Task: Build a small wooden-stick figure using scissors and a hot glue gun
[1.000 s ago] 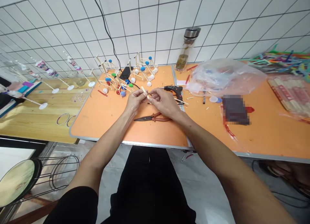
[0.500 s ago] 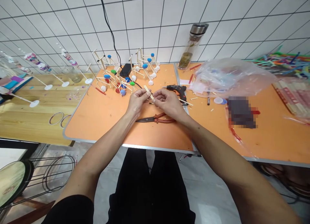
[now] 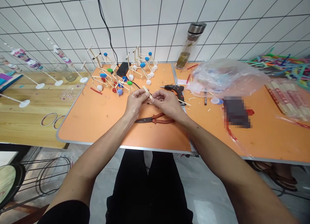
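Observation:
My left hand [image 3: 136, 102] is closed, with thumb and fingers pinching pale wooden sticks [image 3: 145, 88] whose ends point up and away from me. My right hand [image 3: 168, 103] meets it from the other side, its fingertips pinched on the lower part of the same sticks. How many sticks there are is hard to tell. Just below both hands lie red-handled pliers [image 3: 147, 120], their jaws toward the left. A black and orange glue gun [image 3: 178, 90] rests behind my right hand. Another thin stick [image 3: 185, 102] shows past that hand's outer side.
Small stick structures with coloured balls [image 3: 142, 65] stand behind my hands. A glass tea bottle [image 3: 185, 53] is against the tiled wall. To the right are a clear plastic bag [image 3: 227, 77], bundled sticks [image 3: 285, 99] and a blurred dark object [image 3: 236, 111]. Decorated stands [image 3: 58, 83] occupy the left table.
The view has shifted slightly, so the scene sits a little further left. Both hands stay together, pinching the wooden sticks, with hardly any movement.

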